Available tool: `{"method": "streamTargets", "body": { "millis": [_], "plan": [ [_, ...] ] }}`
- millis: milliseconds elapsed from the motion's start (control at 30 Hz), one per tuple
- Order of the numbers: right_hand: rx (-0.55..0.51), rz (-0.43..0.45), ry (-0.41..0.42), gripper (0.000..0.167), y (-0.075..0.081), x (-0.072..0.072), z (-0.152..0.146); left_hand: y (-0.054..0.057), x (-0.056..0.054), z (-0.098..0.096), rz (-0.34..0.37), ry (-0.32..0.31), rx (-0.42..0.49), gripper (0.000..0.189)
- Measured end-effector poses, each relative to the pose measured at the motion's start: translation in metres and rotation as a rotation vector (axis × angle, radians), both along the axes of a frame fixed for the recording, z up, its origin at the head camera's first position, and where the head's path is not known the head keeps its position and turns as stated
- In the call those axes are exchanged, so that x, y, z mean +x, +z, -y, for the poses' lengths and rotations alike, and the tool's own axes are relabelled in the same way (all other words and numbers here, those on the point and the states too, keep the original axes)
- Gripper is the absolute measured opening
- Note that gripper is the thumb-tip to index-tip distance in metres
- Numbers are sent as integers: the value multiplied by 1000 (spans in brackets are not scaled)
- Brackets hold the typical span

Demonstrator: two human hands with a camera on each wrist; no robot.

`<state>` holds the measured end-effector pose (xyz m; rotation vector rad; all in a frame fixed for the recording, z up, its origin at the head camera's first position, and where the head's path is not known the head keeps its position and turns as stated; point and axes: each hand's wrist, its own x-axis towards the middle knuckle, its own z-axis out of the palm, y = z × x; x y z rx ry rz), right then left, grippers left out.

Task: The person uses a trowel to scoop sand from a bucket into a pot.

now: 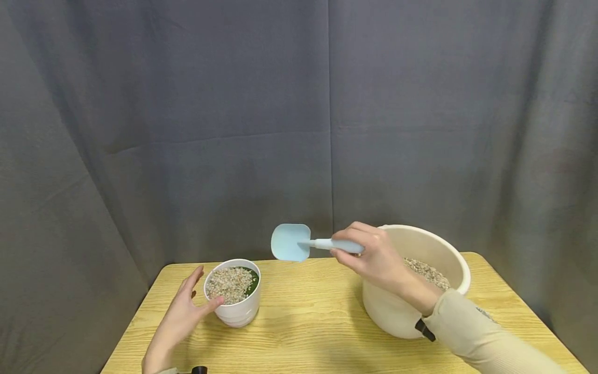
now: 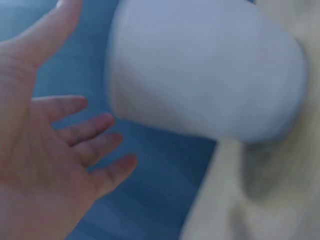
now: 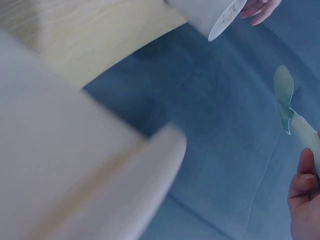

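The light-blue plastic scoop with a broad, rounded blade point(image 1: 303, 242) is in the air in my right grip point(image 1: 374, 257), near 6 o'clock from the middle of the head view. That grip is clasped round the handle, and the blade points to 9 o'clock. My beige ribbed sleeve point(image 1: 481, 327) comes in from 4 o'clock, with a black fastening point(image 1: 424, 330) at the wrist.

My forearm passes in front of the big, round cream bucket point(image 1: 388, 309) at 4 o'clock, which stands on the yellow wood-grain surface point(image 1: 308, 322) and holds loose tan-grey granules point(image 1: 427, 274). At 7 o'clock stands the small white tapering pot point(image 1: 240, 314), upright, with pale tan granules point(image 1: 229, 283) over most of its mouth and a dark green patch point(image 1: 254, 284) showing at its 3 o'clock side.

My left grip point(image 1: 179, 311) is released, at the pot's 8 o'clock side, fingers spread and apart from the wall; I cannot tell whether the thumb touches the rim. The scoop's blade is between pot and bucket, above both rims in the head view. Towards 12 o'clock hangs a creased grey cloth curtain point(image 1: 261, 130).
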<state>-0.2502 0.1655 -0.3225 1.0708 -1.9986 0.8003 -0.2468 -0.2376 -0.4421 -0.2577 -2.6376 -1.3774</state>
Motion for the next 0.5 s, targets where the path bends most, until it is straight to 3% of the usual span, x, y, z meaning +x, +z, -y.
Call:
{"method": "streamTargets", "body": {
  "millis": [133,300,367,500],
  "plan": [
    [-16,28,-28,15,8,1,-20,17,7,-9,-49,31,-47,94],
    [-19,2,-90,20,17,1,-48,25,7,-27,-103,-15,-18,90],
    [-7,9,-142,22,21,1,-62,27,4,-36,-113,-33,-16,89],
    [-10,108,-277,19,28,-3,-90,32,0,-60,-125,-94,2,88]
  ]
}}
